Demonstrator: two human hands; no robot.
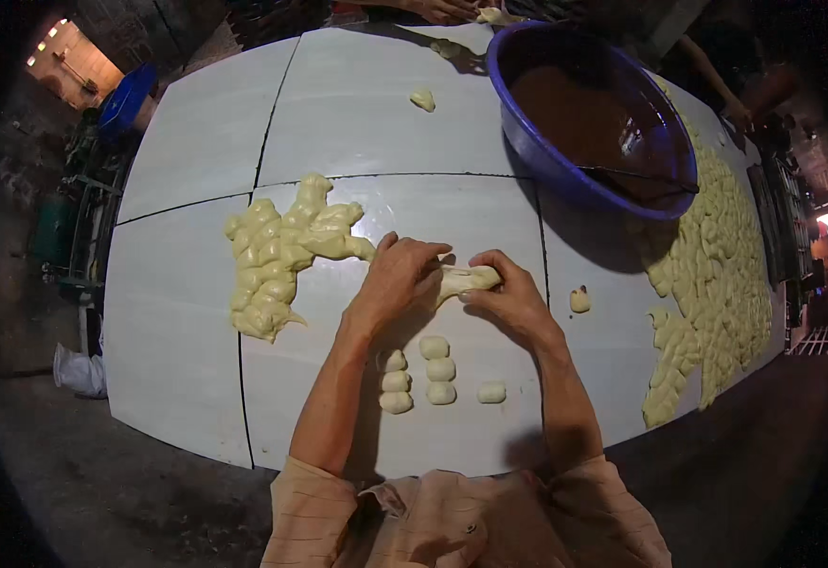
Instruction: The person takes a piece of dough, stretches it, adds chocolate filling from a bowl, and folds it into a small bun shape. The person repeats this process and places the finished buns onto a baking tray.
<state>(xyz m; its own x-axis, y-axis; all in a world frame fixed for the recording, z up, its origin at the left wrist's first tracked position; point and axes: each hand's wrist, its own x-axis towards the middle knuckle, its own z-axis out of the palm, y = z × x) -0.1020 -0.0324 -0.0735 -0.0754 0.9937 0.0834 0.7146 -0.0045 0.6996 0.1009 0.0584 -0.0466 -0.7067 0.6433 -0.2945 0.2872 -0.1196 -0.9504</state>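
Observation:
Between my hands a pale strip of dough (450, 283) is stretched above the tiled table. My left hand (402, 275) is closed on its left part, fingers bent over it. The rounded right end of the strip sits between thumb and fingers of my right hand (513, 295). Just past my left hand lies a lumpy mass of yellowish dough (272, 248), one tail of it reaching to that hand. Closer to me are small dough pieces: a left row (396, 381), a row of three (439, 369), and a single piece (492, 392).
A big purple basin (518, 142) holding brown liquid stands at the far right. Many dough pieces (717, 256) cover the table's right side. Small scraps include one dough bit (422, 99) and a dark-marked lump (579, 300). Another person's hand (442, 11) shows at the far edge.

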